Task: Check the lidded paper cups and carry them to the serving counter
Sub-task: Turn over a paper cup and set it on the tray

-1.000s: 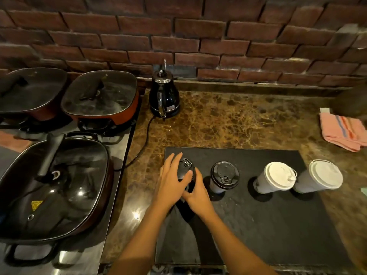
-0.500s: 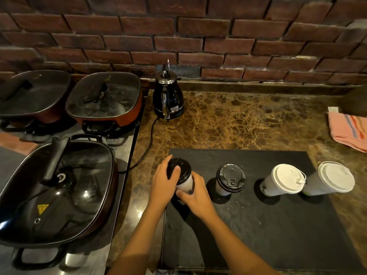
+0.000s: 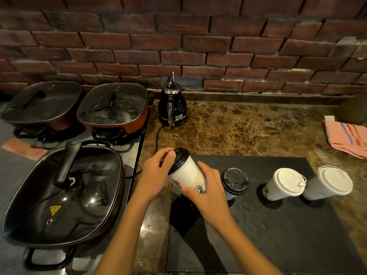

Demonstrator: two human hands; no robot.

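While three lidded pans (image 3: pixel 61 195) sit on the stove at the far left and a black kettle (image 3: pixel 173 108) stands by the brick wall, the left hand (image 3: pixel 156 175) curls its fingers round the black lid (image 3: pixel 179 159) of a white paper cup (image 3: pixel 187 173). That cup is lifted off the dark mat (image 3: pixel 278 235) and tilted, lid toward the left. The right hand (image 3: pixel 208 193) wraps round the cup's body from below. Further right, standing on the mat, come a second black-lidded cup (image 3: pixel 235 182), then two white-lidded cups (image 3: pixel 286 185) (image 3: pixel 331 184) close together. A pink striped cloth (image 3: pixel 347 137) lies on the marble counter (image 3: pixel 248 128) at the far right.
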